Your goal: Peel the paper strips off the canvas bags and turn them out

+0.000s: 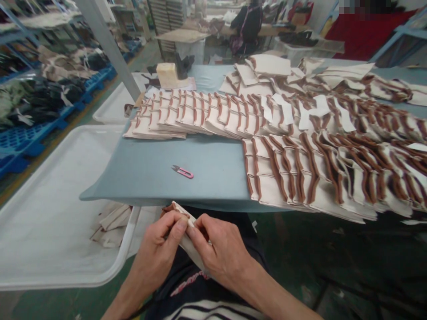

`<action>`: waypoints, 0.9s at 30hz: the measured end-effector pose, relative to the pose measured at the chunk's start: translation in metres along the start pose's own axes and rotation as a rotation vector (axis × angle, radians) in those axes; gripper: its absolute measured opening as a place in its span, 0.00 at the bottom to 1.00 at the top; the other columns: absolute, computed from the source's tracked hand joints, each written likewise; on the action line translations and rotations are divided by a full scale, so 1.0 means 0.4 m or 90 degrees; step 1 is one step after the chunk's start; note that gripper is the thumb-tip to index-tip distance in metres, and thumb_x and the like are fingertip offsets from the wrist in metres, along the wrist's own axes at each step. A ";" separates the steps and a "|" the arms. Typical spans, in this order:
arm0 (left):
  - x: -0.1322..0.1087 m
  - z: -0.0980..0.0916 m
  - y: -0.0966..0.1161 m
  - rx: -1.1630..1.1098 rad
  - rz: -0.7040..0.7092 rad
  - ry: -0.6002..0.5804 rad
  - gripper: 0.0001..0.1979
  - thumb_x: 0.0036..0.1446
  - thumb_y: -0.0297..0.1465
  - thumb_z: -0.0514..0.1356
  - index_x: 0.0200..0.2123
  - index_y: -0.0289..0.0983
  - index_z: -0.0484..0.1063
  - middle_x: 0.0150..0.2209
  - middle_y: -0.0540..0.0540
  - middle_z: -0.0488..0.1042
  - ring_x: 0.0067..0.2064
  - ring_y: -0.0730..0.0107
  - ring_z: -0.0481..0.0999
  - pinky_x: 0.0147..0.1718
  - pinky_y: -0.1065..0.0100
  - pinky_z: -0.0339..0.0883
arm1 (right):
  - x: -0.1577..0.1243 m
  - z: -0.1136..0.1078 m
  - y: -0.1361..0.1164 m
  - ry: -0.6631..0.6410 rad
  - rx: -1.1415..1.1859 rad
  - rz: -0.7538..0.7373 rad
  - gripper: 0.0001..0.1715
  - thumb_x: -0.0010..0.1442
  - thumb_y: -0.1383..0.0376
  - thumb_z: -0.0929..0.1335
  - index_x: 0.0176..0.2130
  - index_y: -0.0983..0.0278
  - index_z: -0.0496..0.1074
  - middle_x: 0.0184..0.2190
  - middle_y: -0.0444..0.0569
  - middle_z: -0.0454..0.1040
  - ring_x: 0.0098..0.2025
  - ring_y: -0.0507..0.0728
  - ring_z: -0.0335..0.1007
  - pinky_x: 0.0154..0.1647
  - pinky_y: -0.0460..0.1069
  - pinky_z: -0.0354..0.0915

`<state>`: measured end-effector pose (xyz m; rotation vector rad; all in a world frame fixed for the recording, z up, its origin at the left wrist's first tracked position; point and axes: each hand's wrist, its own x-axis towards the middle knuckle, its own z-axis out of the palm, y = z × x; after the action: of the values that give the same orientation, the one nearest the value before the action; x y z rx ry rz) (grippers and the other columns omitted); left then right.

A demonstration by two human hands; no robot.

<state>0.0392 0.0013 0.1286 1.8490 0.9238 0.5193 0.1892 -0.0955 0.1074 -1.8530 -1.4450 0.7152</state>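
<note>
Above my lap, just off the table's front edge, I hold a cream fabric piece with brown edging (191, 250). My left hand (162, 242) pinches its upper end between thumb and fingers. Close beside it, my right hand (222, 249) grips the same piece, thumb and forefinger pressed together near the edge. Both hands partly cover the fabric. Beyond them, pink-handled thread snips (183, 172) lie on the blue-grey table (160, 155). Rows of similar cream pieces (187, 111) with brown edges overlap along the table, and more pieces (300, 173) stand packed at the right.
At my left is a white plastic bin (63, 178) with a few fabric pieces (111, 224) at its corner. A metal post (110, 44) rises past the table's left end. Loose fabric piles (270, 66) lie at the back. A person (247, 26) is farther off.
</note>
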 end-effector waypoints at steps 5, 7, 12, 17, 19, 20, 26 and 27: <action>-0.046 0.044 -0.061 -0.153 -0.134 0.056 0.22 0.76 0.47 0.56 0.33 0.38 0.75 0.29 0.51 0.74 0.30 0.67 0.71 0.30 0.69 0.69 | -0.035 0.035 -0.012 0.066 0.010 -0.063 0.17 0.77 0.62 0.63 0.34 0.60 0.70 0.27 0.47 0.79 0.27 0.54 0.73 0.32 0.51 0.54; -0.059 0.053 -0.074 -0.197 -0.170 0.071 0.23 0.76 0.48 0.57 0.36 0.37 0.77 0.30 0.50 0.77 0.30 0.66 0.72 0.30 0.69 0.69 | -0.042 0.032 -0.018 0.079 0.049 -0.079 0.16 0.75 0.64 0.64 0.33 0.60 0.69 0.25 0.45 0.78 0.25 0.53 0.71 0.32 0.50 0.55; -0.068 0.039 -0.069 -0.305 -0.183 0.019 0.25 0.74 0.52 0.61 0.36 0.35 0.79 0.31 0.47 0.80 0.31 0.66 0.73 0.32 0.70 0.71 | -0.053 0.009 -0.021 0.088 0.104 -0.117 0.12 0.68 0.69 0.65 0.31 0.59 0.66 0.24 0.42 0.75 0.23 0.51 0.66 0.29 0.48 0.55; -0.053 -0.006 -0.037 -0.262 -0.138 -0.071 0.29 0.75 0.55 0.59 0.38 0.36 0.82 0.34 0.47 0.81 0.37 0.65 0.76 0.42 0.70 0.73 | -0.060 -0.020 -0.002 0.067 0.095 -0.139 0.11 0.66 0.71 0.63 0.32 0.59 0.64 0.24 0.40 0.72 0.23 0.50 0.66 0.29 0.46 0.58; -0.041 -0.018 -0.022 -0.201 -0.102 -0.111 0.30 0.75 0.55 0.58 0.37 0.36 0.83 0.35 0.46 0.82 0.39 0.63 0.78 0.44 0.70 0.73 | -0.062 -0.035 0.008 0.068 0.073 -0.142 0.11 0.67 0.71 0.63 0.32 0.59 0.64 0.24 0.40 0.72 0.23 0.50 0.67 0.28 0.46 0.58; -0.034 -0.021 -0.015 -0.176 -0.086 -0.136 0.28 0.73 0.55 0.59 0.35 0.36 0.83 0.34 0.45 0.82 0.38 0.63 0.78 0.43 0.70 0.73 | -0.063 -0.042 0.014 0.064 0.064 -0.148 0.11 0.68 0.70 0.64 0.33 0.59 0.65 0.25 0.41 0.72 0.23 0.50 0.67 0.28 0.46 0.58; 0.008 -0.005 0.002 -0.104 -0.016 -0.191 0.21 0.68 0.47 0.65 0.31 0.37 0.83 0.33 0.46 0.83 0.35 0.64 0.78 0.37 0.71 0.74 | -0.075 -0.070 0.051 0.078 0.002 -0.196 0.11 0.72 0.67 0.64 0.35 0.60 0.68 0.28 0.43 0.75 0.25 0.52 0.69 0.29 0.47 0.59; 0.010 0.001 -0.003 -0.103 -0.006 -0.189 0.21 0.68 0.47 0.65 0.30 0.38 0.83 0.32 0.46 0.83 0.34 0.64 0.79 0.36 0.71 0.75 | -0.082 -0.072 0.054 0.082 -0.004 -0.183 0.11 0.72 0.66 0.65 0.35 0.60 0.69 0.28 0.44 0.76 0.26 0.52 0.70 0.30 0.48 0.59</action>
<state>0.0415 0.0046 0.1272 1.7165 0.6707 0.2936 0.2165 -0.1359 0.1091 -1.6187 -1.5860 0.4431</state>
